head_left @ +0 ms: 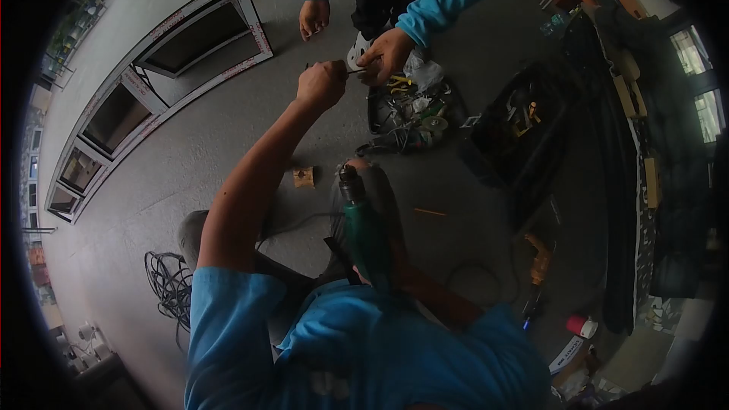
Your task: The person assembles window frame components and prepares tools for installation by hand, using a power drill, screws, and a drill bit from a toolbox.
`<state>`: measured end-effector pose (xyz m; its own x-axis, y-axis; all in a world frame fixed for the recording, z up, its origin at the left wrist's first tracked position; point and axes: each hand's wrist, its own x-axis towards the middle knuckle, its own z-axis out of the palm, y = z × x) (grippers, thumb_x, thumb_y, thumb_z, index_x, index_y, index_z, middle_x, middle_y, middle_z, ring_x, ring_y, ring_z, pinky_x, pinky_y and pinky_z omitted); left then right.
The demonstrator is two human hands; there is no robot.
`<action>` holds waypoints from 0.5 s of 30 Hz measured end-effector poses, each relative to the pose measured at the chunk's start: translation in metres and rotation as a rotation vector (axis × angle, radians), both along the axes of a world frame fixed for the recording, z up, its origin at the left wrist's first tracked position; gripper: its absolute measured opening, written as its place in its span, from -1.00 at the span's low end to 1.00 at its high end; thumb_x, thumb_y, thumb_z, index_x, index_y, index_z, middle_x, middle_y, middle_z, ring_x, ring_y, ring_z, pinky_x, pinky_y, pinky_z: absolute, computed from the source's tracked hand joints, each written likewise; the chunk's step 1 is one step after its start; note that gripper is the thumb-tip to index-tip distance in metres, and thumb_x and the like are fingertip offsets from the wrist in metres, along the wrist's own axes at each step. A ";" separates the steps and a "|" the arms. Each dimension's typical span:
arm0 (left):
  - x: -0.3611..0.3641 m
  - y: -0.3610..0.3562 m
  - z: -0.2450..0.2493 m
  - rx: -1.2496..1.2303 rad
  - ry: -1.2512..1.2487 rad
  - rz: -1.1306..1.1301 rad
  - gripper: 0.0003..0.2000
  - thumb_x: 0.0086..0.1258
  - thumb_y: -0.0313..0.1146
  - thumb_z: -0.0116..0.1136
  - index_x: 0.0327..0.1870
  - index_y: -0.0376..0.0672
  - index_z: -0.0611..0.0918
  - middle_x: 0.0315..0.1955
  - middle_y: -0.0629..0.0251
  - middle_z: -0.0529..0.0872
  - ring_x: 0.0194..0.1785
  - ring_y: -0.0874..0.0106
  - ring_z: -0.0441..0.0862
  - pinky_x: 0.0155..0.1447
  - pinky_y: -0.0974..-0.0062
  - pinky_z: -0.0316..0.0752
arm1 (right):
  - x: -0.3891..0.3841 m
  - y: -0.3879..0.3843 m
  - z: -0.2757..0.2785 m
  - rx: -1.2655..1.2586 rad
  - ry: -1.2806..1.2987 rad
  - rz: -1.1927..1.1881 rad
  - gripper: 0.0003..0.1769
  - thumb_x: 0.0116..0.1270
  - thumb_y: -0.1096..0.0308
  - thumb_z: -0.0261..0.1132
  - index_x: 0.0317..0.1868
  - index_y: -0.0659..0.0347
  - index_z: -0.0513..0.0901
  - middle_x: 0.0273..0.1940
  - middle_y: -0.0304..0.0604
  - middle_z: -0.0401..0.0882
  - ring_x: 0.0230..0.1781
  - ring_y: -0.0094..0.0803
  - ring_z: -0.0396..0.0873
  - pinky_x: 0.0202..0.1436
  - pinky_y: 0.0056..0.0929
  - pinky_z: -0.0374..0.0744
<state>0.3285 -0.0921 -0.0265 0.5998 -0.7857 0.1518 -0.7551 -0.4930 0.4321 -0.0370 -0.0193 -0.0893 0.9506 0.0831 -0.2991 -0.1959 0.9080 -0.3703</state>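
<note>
My left hand (320, 84) is stretched far forward with its fingers closed on one end of a thin dark rod (355, 71), perhaps a drill bit. A co-worker's hand (386, 54), in a blue sleeve, is at the rod's other end. Close to my body, my right hand (361, 276) grips a green power drill (365, 231), chuck pointing away from me. The drill hides most of that hand. Whether a bit sits in the chuck (350, 182) is hard to make out.
An open toolbox tray (414, 114) of mixed tools lies by the co-worker's feet, beside a dark tool bag (516, 133). Window frames (163, 99) lie at left. A coiled cable (168, 285), a small wooden block (304, 177) and an orange-and-black tool (538, 262) rest on the floor.
</note>
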 end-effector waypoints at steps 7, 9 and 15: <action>-0.049 0.084 0.029 -0.546 1.383 0.006 -0.87 0.38 -0.38 0.08 -0.13 -0.17 0.59 -0.33 0.43 0.58 -0.27 0.52 0.56 -0.08 0.49 0.49 | 0.018 -0.010 0.008 -0.505 -0.055 0.045 -0.21 0.16 0.14 0.44 0.33 0.21 0.30 0.11 -0.15 0.49 0.08 -0.41 0.50 0.17 -0.32 0.48; -0.067 0.103 0.044 -0.693 1.659 0.040 -0.85 0.37 -0.39 0.11 -0.09 -0.15 0.56 -0.32 0.51 0.53 -0.25 0.60 0.50 -0.08 0.57 0.44 | 0.024 -0.012 0.007 -0.540 -0.002 0.076 -0.22 0.17 0.13 0.43 0.32 0.22 0.32 0.08 -0.14 0.50 0.07 -0.40 0.51 0.16 -0.32 0.49; -0.088 0.137 0.075 -0.885 1.631 0.049 -0.79 0.45 -0.31 -0.01 0.00 -0.19 0.48 -0.34 0.39 0.57 -0.27 0.49 0.55 -0.07 0.51 0.43 | 0.043 -0.022 0.027 -0.416 -0.058 0.128 -0.29 0.17 0.23 0.42 0.29 0.23 0.35 0.10 -0.10 0.49 0.10 -0.31 0.51 0.18 -0.28 0.48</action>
